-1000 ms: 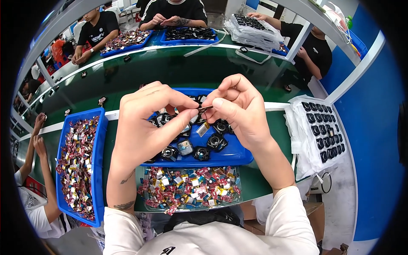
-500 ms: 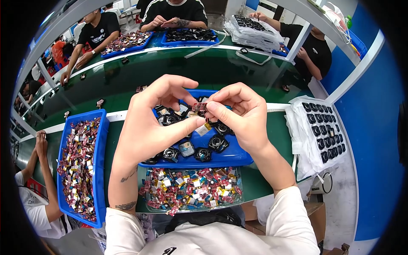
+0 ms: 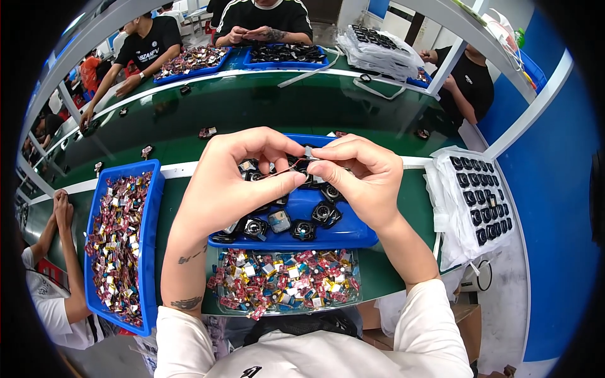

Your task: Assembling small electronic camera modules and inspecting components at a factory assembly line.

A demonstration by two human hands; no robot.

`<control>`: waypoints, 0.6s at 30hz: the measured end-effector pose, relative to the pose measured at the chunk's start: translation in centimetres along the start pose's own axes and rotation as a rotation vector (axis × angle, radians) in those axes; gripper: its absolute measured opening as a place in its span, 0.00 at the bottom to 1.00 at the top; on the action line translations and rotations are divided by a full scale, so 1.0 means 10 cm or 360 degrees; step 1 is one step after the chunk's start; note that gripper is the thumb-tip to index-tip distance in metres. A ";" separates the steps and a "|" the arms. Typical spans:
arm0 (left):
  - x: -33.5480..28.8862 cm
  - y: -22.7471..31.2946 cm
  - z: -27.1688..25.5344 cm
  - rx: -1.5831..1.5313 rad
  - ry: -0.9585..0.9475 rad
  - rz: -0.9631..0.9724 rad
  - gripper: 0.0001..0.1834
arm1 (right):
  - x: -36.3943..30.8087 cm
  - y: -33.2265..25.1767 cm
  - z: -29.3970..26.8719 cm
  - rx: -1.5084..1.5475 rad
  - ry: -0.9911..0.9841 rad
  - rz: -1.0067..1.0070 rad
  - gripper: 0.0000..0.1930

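Note:
Both hands are raised over a blue tray (image 3: 353, 238) of black round-faced device housings (image 3: 254, 228). Between their fingertips sits a small circuit board (image 3: 308, 152) with thin wires, seen nearly edge-on. My right hand (image 3: 368, 173) pinches it with thumb and index finger. On the other side my left hand (image 3: 236, 170) has its index fingertip against the piece, with thin reddish wires running by its curled fingers. The part's far side is hidden by the fingers. Just below the tray, a clear bin (image 3: 217, 305) holds many red circuit boards with small silver-and-yellow batteries.
At left stands a long blue bin (image 3: 154, 252) full of similar boards. White trays of black housings (image 3: 482, 198) are stacked at right. Beyond runs a green conveyor belt (image 3: 252, 104) with a few loose parts. White frame posts (image 3: 535, 120) rise at right; co-workers sit around.
The red board has turned from face-on to nearly edge-on. My left fingers have closed in on it, and my right hand has stayed pinched on it.

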State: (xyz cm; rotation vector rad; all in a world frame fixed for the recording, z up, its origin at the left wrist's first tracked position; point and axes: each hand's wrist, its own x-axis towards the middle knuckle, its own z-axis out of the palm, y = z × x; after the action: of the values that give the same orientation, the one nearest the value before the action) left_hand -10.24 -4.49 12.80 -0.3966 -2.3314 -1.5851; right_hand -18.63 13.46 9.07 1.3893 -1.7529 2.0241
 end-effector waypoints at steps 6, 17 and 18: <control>-0.01 -0.05 -0.02 0.0139 0.0084 0.0202 0.04 | 0.01 0.00 -0.05 0.0309 -0.0097 0.0112 0.04; 0.01 -0.05 0.04 -0.0062 -0.0075 0.0146 0.04 | 0.01 0.08 -0.09 0.0942 -0.0327 0.0440 0.09; 0.00 -0.03 0.02 -0.0110 -0.0048 0.0167 0.04 | 0.03 0.11 -0.12 0.0944 -0.0329 0.0366 0.10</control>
State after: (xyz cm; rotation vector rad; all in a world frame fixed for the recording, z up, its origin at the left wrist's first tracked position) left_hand -10.39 -4.37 12.48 -0.5530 -2.2427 -1.6238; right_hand -20.13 13.92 8.63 1.6573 -1.4987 2.7756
